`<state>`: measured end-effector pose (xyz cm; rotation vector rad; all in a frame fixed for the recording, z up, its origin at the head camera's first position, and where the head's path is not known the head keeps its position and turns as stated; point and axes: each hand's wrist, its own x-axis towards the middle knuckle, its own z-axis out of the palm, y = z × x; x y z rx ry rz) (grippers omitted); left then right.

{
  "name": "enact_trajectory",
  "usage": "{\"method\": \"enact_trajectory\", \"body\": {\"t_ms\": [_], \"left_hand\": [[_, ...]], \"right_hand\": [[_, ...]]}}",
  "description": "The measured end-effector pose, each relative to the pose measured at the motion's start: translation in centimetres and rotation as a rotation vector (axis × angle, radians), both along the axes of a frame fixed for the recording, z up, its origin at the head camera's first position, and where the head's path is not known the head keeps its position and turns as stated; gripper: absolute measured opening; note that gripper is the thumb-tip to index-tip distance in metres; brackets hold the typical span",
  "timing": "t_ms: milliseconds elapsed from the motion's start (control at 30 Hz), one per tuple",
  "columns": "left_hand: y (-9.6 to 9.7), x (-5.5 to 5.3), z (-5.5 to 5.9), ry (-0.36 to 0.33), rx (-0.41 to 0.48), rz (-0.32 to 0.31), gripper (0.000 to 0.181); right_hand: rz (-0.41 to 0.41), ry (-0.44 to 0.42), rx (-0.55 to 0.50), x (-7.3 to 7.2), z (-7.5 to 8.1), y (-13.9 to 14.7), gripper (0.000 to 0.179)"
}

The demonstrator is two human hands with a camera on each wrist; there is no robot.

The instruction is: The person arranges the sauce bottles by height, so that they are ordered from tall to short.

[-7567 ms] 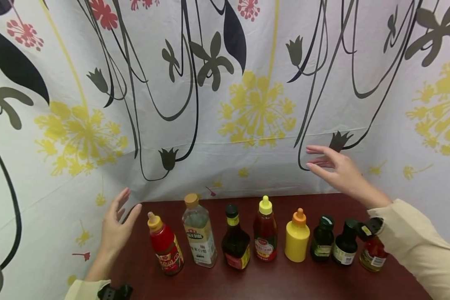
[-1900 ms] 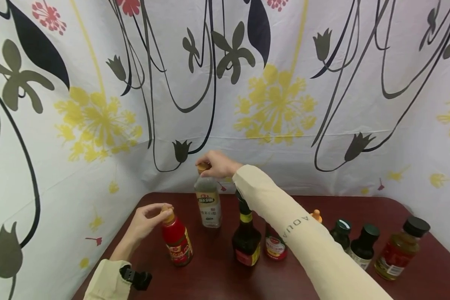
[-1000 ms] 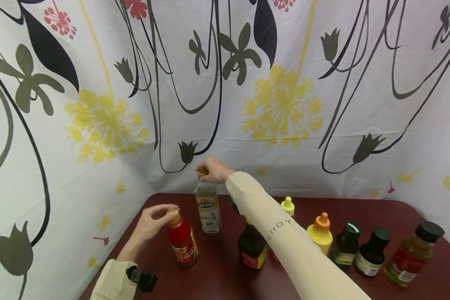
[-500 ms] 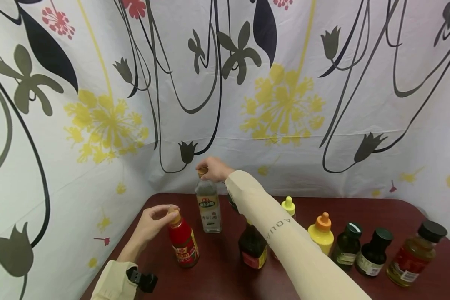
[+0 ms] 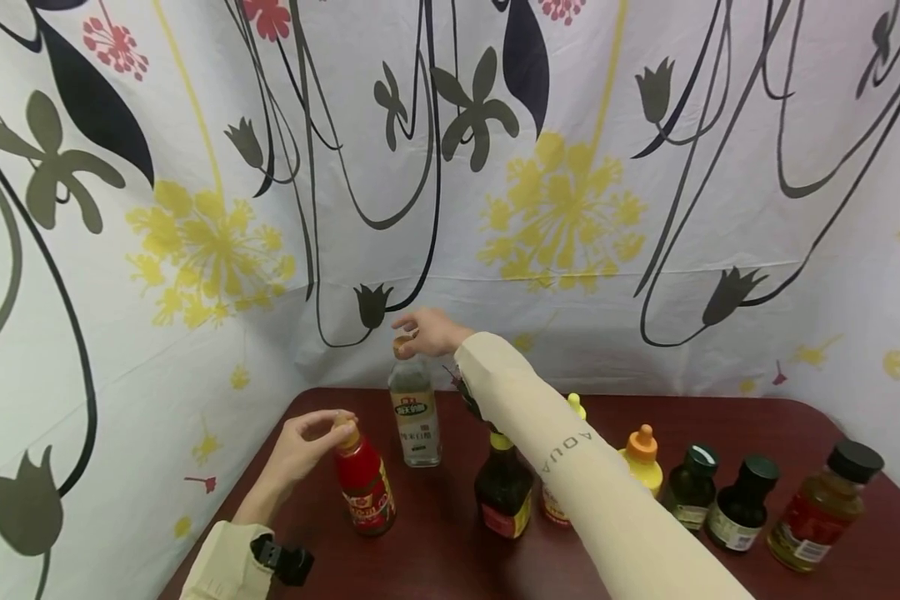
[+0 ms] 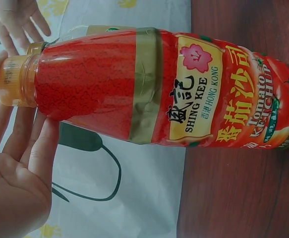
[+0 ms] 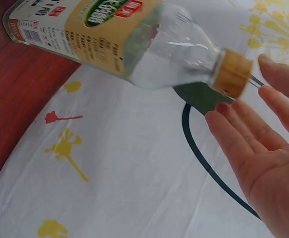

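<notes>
My left hand [image 5: 300, 450] pinches the yellow-orange cap of a red ketchup bottle [image 5: 365, 487], which stands upright on the table. Its label reads tomato ketchup in the left wrist view, where the thumb and fingers lie about the cap [image 6: 16, 79]. Behind it and slightly right stands a clear, square-sided bottle [image 5: 417, 417] with a tan and white label. My right hand [image 5: 433, 331] reaches across to its wooden-coloured cap. In the right wrist view, the loosely spread fingers of the right hand [image 7: 268, 153] are beside that cap [image 7: 232, 73], not gripping it.
Under the right sleeve [image 5: 562, 442] stands a dark sauce bottle [image 5: 504, 492]. Further right are a yellow squeeze bottle [image 5: 642, 467], two small dark bottles, and a black-capped jar-like bottle [image 5: 821, 508]. A flower-printed cloth [image 5: 450, 250] hangs behind the dark red table [image 5: 435, 550].
Both hands were apart from the bottles; the left took the ketchup cap. The right hand crossed to the clear bottle, now farther back, and has just loosened its fingers from the cap.
</notes>
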<state>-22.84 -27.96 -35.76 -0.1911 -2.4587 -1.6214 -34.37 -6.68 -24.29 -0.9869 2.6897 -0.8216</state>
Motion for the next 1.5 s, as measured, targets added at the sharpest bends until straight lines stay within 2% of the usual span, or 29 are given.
{"method": "enact_trajectory", "body": {"t_ms": [233, 500, 633, 733, 833, 967, 1133, 1367, 1500], "left_hand": [[0.2, 0.1, 0.0, -0.004, 0.025, -0.009, 0.032], [0.1, 0.0, -0.2, 0.016, 0.024, -0.010, 0.031], [0.1, 0.0, -0.2, 0.017, 0.023, -0.012, 0.031], [0.1, 0.0, -0.2, 0.011, 0.027, -0.007, 0.032], [0.1, 0.0, -0.1, 0.007, 0.019, 0.000, 0.032], [0.1, 0.1, -0.1, 0.007, 0.000, 0.004, 0.033], [0.1, 0.2, -0.1, -0.003, -0.012, 0.017, 0.034], [0.2, 0.3, -0.1, -0.004, -0.019, 0.021, 0.033], [0.2, 0.2, 0.0, -0.016, -0.013, 0.014, 0.034]], "right_hand": [[0.032, 0.030, -0.069, 0.1, 1.7, 1.3, 0.040], [0.031, 0.089, -0.107, 0.4, 4.1, 3.2, 0.036], [0.025, 0.090, -0.143, 0.7, 5.2, 4.5, 0.034], [0.025, 0.093, -0.170, 1.0, 5.7, 5.2, 0.033], [0.053, 0.131, -0.184, 1.4, 5.9, 5.8, 0.031], [0.105, 0.175, -0.187, 2.0, 5.5, 6.8, 0.028], [0.136, 0.148, -0.191, 2.8, 4.2, 8.6, 0.026], [0.119, 0.128, -0.188, 4.2, 2.0, 11.9, 0.025], [0.077, 0.137, -0.190, 4.6, 0.7, 14.2, 0.024]]}}
